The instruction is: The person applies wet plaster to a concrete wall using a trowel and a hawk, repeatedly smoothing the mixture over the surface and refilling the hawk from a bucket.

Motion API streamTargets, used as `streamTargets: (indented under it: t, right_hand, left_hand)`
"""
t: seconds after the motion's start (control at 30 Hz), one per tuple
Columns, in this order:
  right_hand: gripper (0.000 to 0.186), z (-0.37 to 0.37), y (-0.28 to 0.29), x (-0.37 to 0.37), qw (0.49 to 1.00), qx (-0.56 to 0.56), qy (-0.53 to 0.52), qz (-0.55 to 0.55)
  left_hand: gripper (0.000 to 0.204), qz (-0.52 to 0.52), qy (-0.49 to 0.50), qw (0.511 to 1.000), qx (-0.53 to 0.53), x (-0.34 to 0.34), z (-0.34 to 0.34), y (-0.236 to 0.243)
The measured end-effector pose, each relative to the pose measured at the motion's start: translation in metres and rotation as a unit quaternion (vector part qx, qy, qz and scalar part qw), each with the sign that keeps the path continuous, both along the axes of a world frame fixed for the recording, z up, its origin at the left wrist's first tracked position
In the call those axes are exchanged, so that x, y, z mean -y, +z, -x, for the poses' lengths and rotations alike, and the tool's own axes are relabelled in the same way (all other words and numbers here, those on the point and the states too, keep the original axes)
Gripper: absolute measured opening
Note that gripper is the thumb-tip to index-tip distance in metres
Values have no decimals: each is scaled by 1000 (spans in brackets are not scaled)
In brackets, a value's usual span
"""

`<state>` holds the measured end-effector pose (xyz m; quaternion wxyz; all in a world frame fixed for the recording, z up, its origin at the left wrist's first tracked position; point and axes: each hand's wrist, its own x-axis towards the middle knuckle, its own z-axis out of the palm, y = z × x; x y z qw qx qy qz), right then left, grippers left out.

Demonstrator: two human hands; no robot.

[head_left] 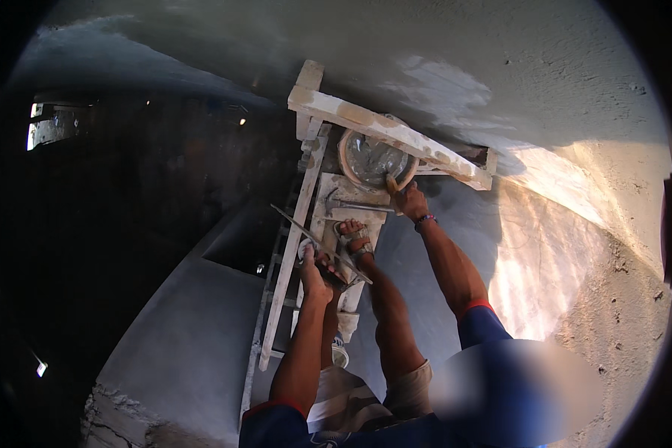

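Note:
My right hand point(411, 201) is closed round a wooden-handled tool point(391, 182) at the near rim of a round bucket point(344, 157). Wet grey plaster point(377, 158) lies in the bucket, and the tool's working end cannot be made out. On the left, my left hand point(311, 275) grips a thin flat board point(306, 230), seen almost edge-on and tilted; its grip underneath is mostly hidden. Between my hands, a claw hammer point(360, 205) lies across a plank point(336, 184) just short of the bucket.
My sandalled foot point(355, 233) stands on the plank. A plaster-stained timber beam point(396, 133) crosses beyond the bucket, and a ladder-like wooden frame point(287, 261) runs along the left. Plastered wall point(560, 82) rises close by at the far right. The left side drops into darkness.

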<state>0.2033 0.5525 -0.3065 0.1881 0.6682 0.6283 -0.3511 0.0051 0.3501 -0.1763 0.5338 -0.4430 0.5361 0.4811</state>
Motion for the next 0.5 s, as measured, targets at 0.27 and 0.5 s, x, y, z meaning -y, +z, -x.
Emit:
streamTargets:
  t: [0.27,0.5]
  right_hand:
    - [41,14,-68,0,994,-29,104,-16]
    - [44,5,25,-2,979,45,196,-18]
  left_hand:
    - [35,-80,-56,995,37,11,-4,-55]
    - [28,-139,-111,983,-35,4,-5,-75]
